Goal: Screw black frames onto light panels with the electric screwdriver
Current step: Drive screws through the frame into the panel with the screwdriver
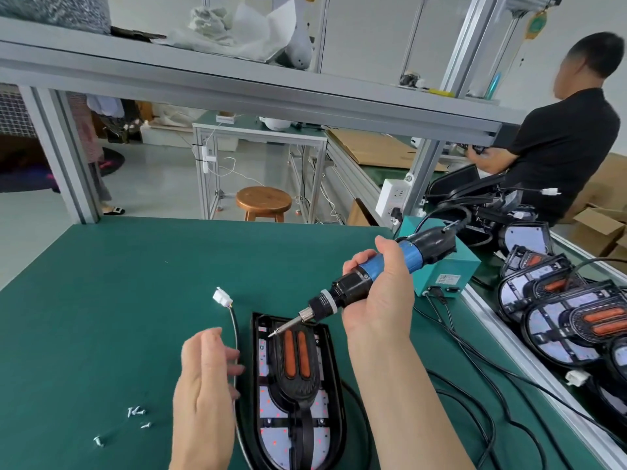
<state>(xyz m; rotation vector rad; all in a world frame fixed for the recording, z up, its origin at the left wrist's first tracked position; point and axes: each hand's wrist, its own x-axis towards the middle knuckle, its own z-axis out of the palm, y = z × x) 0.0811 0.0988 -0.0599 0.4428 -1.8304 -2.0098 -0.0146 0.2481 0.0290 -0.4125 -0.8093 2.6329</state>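
Right hand (380, 293) is gripping the electric screwdriver (351, 288), its bit pointing at the light panel's (295, 385) eleven o'clock. Left hand (203, 378) is hovering loosely spread at the panel's nine o'clock, with screws (135, 412) lying beyond at eight.

black-framed light panel (295, 385) flat; screwdriver (359, 286) tilted above.

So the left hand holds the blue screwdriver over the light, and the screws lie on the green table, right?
No, the head view shows the right hand holding the screwdriver over the light. The left hand is empty. The screws lie on the green table.
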